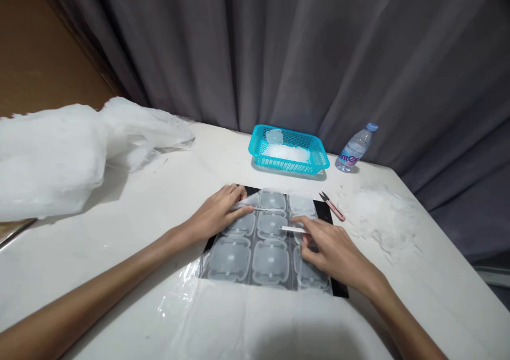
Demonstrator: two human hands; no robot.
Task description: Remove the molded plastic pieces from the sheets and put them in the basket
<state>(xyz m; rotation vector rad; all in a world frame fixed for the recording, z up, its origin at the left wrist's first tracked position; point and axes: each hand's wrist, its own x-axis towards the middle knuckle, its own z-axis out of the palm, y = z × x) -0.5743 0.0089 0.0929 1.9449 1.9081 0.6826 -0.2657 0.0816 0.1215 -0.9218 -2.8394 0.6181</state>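
A clear plastic sheet [271, 259] with rows of rounded-square translucent shapes lies over a black mat [339, 288] on the table. My left hand [223, 208] is closed at the sheet's upper left, pinching a lifted fold of it between thumb and fingers. In my right hand [329, 243] is a slim white tool [294, 229] with a thin pointed tip, perhaps a craft knife. Its tip points left, over the shape in the middle of the sheet; I cannot tell whether it touches. The lower part of the sheet runs on towards me across the table.
Behind the mat stands a turquoise basket [289, 167] holding translucent pieces. A water bottle [354, 150] is to its right. Pink-handled thread snips [333, 209] lie by the mat's right corner, near a heap of plastic scraps [384, 216]. Bulky white plastic [51, 158] covers the left side.
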